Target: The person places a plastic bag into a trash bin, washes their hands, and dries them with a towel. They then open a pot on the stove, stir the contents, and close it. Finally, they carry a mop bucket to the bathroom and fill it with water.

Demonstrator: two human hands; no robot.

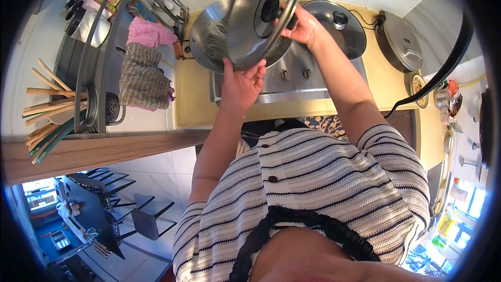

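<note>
A large domed wok lid (243,23) with a small glass window is tilted up on edge above a steel wok (199,43). My right hand (304,26) grips the black handle at the lid's middle. At the lid's lower rim, my left hand (240,88) holds the edge between thumb and fingers. Pale thin noodle-like strands (216,35) lie in the wok, partly hidden behind the lid. Beneath is a steel stove (270,96) with two control knobs showing. Right of the wok, a pan with a glass lid (319,29) sits on the stove.
An electric griddle (403,43) and a small bowl of food (419,86) stand on the right of the yellow counter (191,105). Cloths (143,72) hang at the left, beside a rack holding chopsticks (56,105). A black cable-like strap (442,74) crosses the right side.
</note>
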